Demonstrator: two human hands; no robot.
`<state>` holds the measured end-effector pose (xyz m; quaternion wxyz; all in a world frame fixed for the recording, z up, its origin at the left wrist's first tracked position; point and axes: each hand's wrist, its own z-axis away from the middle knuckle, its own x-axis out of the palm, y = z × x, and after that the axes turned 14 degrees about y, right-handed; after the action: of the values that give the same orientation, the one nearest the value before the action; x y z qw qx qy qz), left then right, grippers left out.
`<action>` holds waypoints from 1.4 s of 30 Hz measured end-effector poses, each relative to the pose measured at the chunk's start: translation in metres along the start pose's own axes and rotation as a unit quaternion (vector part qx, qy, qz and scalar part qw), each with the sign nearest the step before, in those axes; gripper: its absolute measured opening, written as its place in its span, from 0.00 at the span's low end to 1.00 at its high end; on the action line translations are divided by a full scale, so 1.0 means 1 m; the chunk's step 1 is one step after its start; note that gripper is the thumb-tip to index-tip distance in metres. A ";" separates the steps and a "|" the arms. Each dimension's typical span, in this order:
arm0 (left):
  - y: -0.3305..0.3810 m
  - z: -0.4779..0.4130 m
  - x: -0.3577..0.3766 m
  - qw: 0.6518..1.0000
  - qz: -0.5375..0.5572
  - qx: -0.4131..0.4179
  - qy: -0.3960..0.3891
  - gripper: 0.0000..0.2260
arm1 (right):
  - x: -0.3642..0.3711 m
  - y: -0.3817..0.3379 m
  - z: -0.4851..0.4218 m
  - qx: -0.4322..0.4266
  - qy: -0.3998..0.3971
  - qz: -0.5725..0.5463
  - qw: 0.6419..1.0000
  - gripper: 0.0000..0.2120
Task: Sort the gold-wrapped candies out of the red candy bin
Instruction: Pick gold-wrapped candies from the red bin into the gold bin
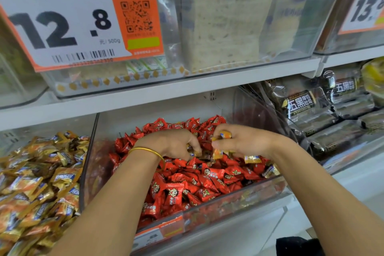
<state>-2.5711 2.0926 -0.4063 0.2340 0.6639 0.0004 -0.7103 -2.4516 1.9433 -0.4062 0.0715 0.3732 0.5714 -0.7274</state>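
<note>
So left hand (174,144) pinches a gold candy (196,154), right hand (243,141) clutches several; I'd dump them leftward before digging the red bin (228,206) deeper.

two hands (176,143) (243,141), one gold bangle (145,150), two price tags (62,16) (365,6)

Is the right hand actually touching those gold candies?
Touching. The head view shows the right hand gripping gold-wrapped candies, one sticking out above its fingers, another below.
</note>
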 end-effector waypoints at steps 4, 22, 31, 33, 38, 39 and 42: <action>-0.005 0.001 0.002 0.999 -0.005 0.003 0.038 0.10 | -0.003 0.003 -0.010 0.045 0.084 -0.097 0.991 0.06; -0.017 0.004 -0.010 0.935 0.235 -0.162 0.209 0.05 | 0.034 -0.005 -0.054 -0.037 0.001 0.243 0.969 0.17; -0.025 -0.002 -0.009 0.921 0.201 -0.167 0.290 0.05 | 0.037 -0.009 -0.051 -0.060 -0.048 0.324 0.943 0.16; -0.025 -0.002 -0.010 0.917 0.193 -0.162 0.309 0.05 | 0.032 -0.006 -0.049 -0.048 -0.015 0.254 0.966 0.13; -0.016 0.007 -0.016 0.911 0.203 -0.132 0.334 0.05 | 0.007 -0.003 -0.034 0.028 0.076 -0.003 0.997 0.13; -0.013 0.010 -0.018 0.909 0.212 -0.123 0.337 0.06 | 0.003 -0.004 -0.031 0.045 0.080 -0.051 0.994 0.12; -0.004 0.024 -0.024 0.901 0.254 -0.104 0.335 0.06 | -0.006 -0.009 -0.018 0.112 0.059 -0.195 0.973 0.11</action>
<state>-2.5950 2.0962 -0.3819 0.4605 0.8122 -0.0156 -0.3579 -2.4437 1.9606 -0.3972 -0.1475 0.3026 0.5511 -0.7635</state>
